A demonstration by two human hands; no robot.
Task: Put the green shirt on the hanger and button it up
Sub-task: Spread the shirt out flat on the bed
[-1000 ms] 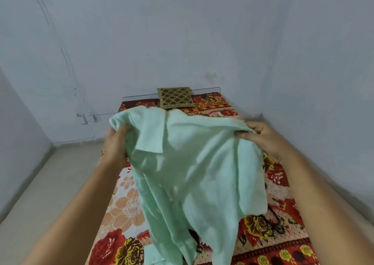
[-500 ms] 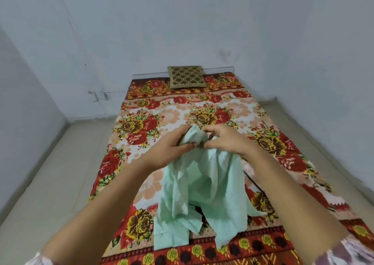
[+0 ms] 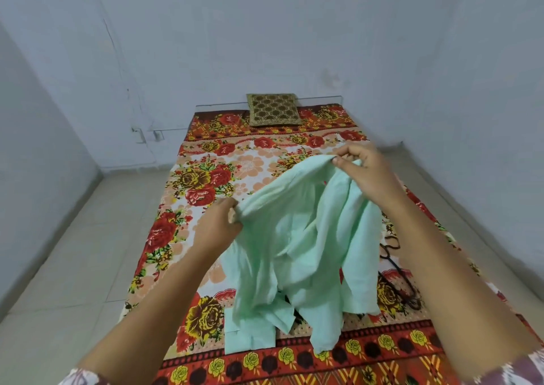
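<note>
Both hands are pinching the green shirt (image 3: pixel 297 237) above the bed (image 3: pixel 188 196): left hand (image 3: pixel 217 225) lower, right hand (image 3: pixel 365 170) higher. The hanger (image 3: pixel 396 270) is lying at the bed's right edge; a cushion (image 3: pixel 273 109) is sitting far off.

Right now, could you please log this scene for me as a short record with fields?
left hand: shut on the shirt's upper edge, lower than the other hand
right hand: pinching the same edge, raised
green shirt: held up between both hands, unbuttoned, lower part draped on the bed
hanger: dark, lying on the bed beside the shirt, partly hidden, not yet inside it
bed: covered by a floral sheet
cushion: at the far end of the bed, against the wall
</note>
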